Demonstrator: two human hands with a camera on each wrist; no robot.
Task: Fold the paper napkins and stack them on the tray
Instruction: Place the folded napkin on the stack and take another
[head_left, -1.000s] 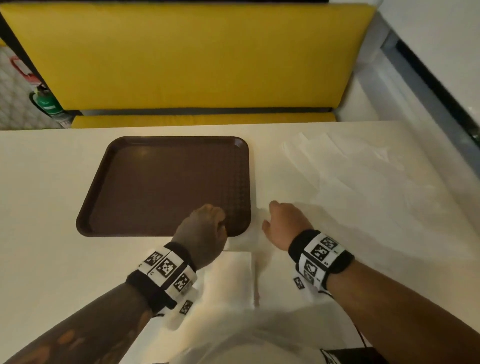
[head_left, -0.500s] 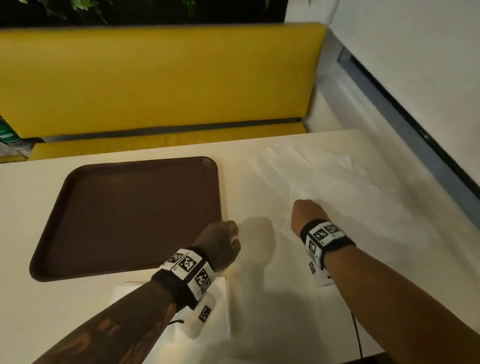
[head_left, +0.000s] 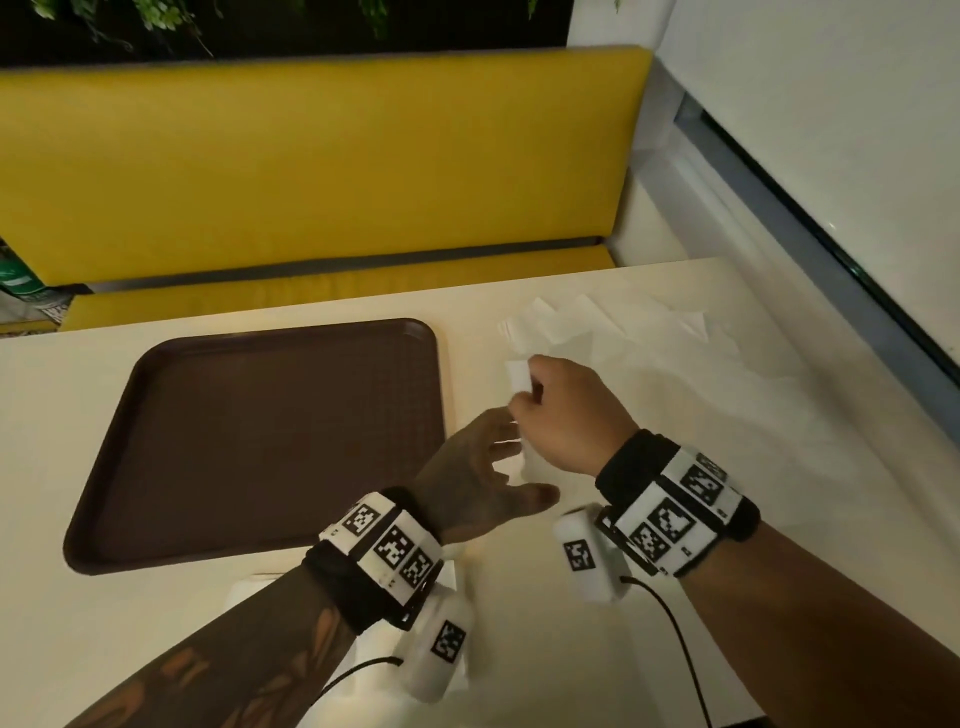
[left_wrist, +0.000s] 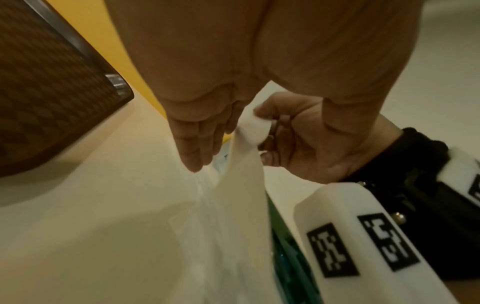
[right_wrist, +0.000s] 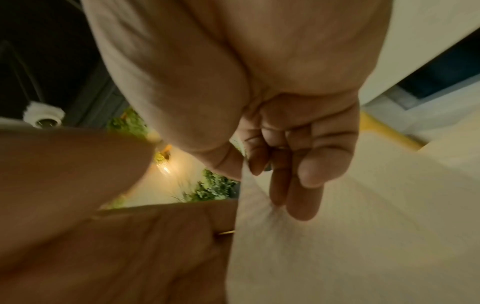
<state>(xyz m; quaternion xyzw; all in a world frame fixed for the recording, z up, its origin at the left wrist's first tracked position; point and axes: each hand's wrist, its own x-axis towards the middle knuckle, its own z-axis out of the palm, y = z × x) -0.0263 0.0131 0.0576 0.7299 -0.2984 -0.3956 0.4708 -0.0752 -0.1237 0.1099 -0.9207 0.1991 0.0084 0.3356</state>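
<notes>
The right hand (head_left: 563, 410) pinches a corner of one paper napkin (left_wrist: 241, 185), lifted just right of the tray (head_left: 156, 374), w/ the rest trailing to the table. The left hand (head_left: 483, 483) is spread, fingers relaxed beside the sheet. The napkin looks thin, limp, prob. tears easily; best held at corners w/ a light grip.

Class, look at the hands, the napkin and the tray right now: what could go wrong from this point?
1. The right hand pinches only a corner of the thin napkin; a tug might tear or crumple it.
2. The left hand has straight fingers and no grip, so the sheet may slide and fold crooked.
3. The loose napkin pile beyond could get dragged along.
</notes>
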